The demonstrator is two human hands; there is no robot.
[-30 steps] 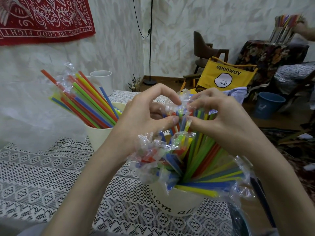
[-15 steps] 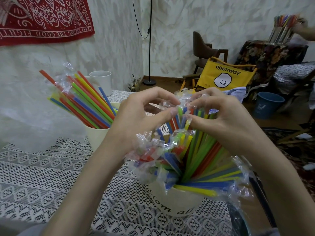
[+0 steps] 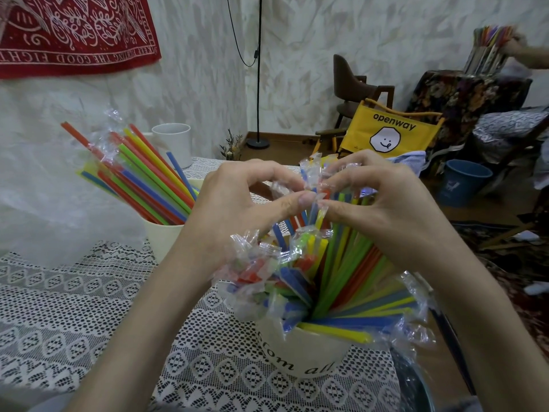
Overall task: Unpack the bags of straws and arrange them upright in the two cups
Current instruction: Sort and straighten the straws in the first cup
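Left hand point(image 3: 237, 209) and right hand point(image 3: 383, 203) both pinch one wrapped straw's point(image 3: 315, 203) tip between them; its shaft runs down-and-away into the near cup point(image 3: 306, 355) below.

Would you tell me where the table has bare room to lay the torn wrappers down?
Free lace cloth lies left of the near cup and in front of the far cup. It is crowded around the near cup's straws, where both hands work.

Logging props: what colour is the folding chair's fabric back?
Yellow, with black lettering, on the folding chair; head view.
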